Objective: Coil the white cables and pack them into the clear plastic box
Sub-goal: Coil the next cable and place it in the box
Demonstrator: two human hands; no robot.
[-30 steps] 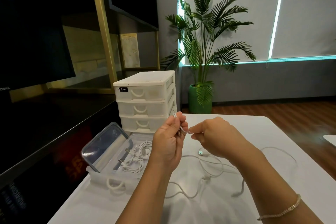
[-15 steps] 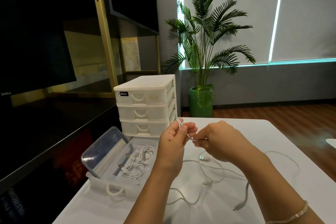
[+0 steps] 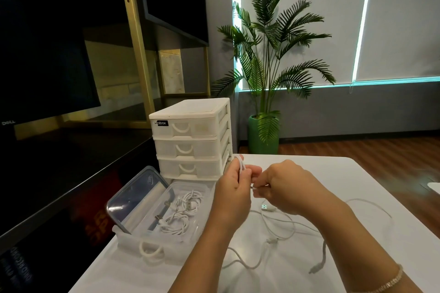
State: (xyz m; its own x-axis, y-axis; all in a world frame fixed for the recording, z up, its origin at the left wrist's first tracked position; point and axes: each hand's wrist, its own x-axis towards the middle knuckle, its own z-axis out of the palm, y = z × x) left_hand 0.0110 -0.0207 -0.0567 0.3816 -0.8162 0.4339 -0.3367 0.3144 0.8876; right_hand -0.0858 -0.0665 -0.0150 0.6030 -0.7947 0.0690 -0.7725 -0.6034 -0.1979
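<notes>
My left hand (image 3: 234, 188) grips a small loop of white cable (image 3: 241, 165) that sticks up above its fingers. My right hand (image 3: 283, 187) pinches the same cable just to the right of it, the two hands almost touching above the white table (image 3: 357, 178). More loose white cable (image 3: 281, 228) with a USB plug lies on the table under and behind my right hand. The clear plastic box (image 3: 166, 240) stands open at the left with its lid (image 3: 133, 195) tilted up. Coiled white cables (image 3: 181, 214) lie inside it.
A white drawer unit (image 3: 190, 138) with three drawers stands right behind the box and my left hand. A dark cabinet with a monitor runs along the left. A potted palm (image 3: 264, 135) stands on the floor beyond the table's far edge.
Both hands have drawn closer together and sunk a little lower in view. The cable loop in my left hand has grown as my right hand fed cable toward it.
</notes>
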